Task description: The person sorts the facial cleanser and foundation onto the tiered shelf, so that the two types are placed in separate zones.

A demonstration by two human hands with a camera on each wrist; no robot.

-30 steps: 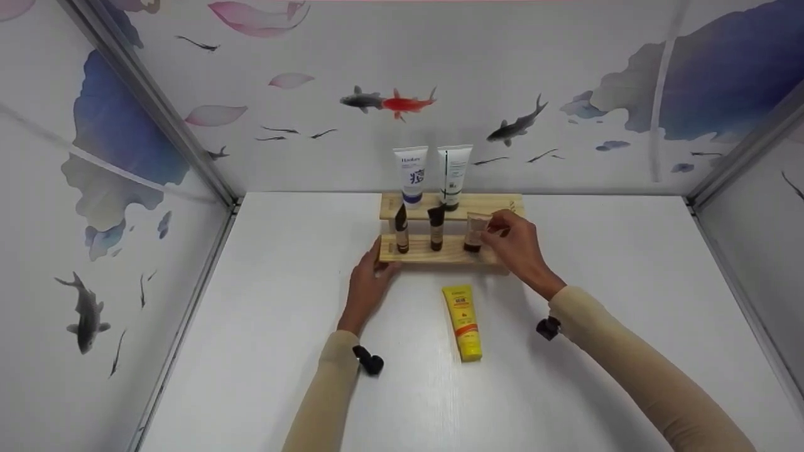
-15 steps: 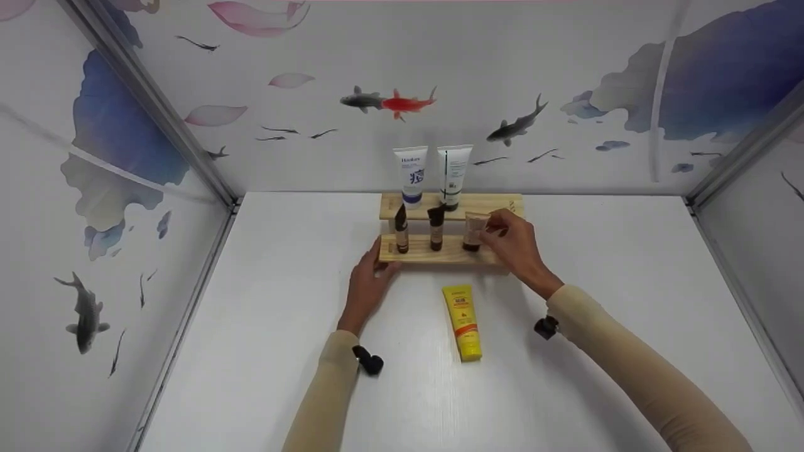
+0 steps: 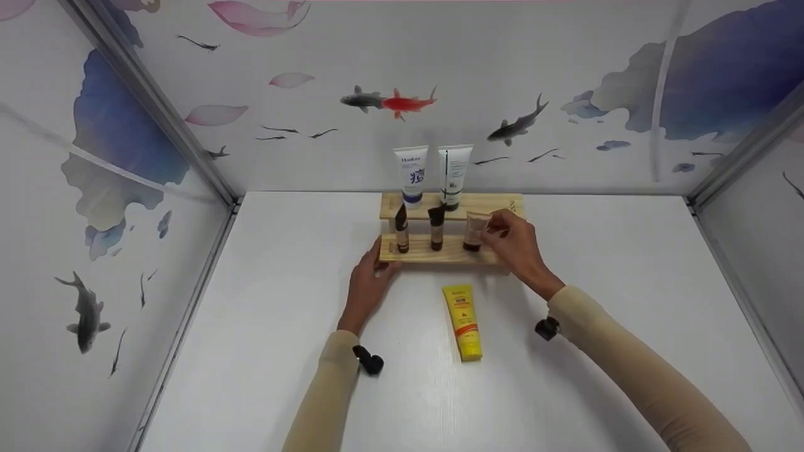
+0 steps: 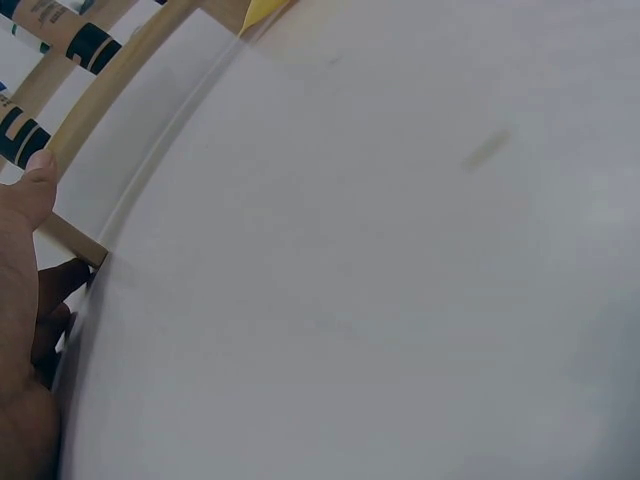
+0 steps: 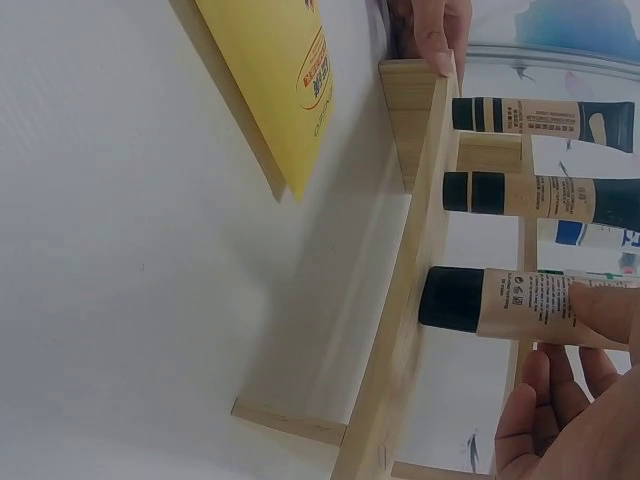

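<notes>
A two-step wooden rack [image 3: 414,256] stands at the back of the white table. My right hand [image 3: 516,246] pinches a beige tube with a dark cap [image 3: 472,233], which stands cap-down at the right of the lower step; its cap [image 5: 450,298] meets the wood in the right wrist view. My left hand [image 3: 367,285] grips the rack's lower left end, with the thumb [image 4: 38,180] on the step's front edge and fingers by the side leg. Two slim dark-and-beige tubes [image 3: 402,233] stand upright on the same step, left of the held one.
Two white tubes, one with a blue cap [image 3: 412,176] and one with a dark cap [image 3: 453,176], stand on the upper step. A yellow tube [image 3: 463,323] lies on the table in front of the rack. Printed wall panels [image 3: 301,163] enclose the back and sides.
The beige tube and my right hand have shifted very slightly left. My left hand keeps its place on the rack.
</notes>
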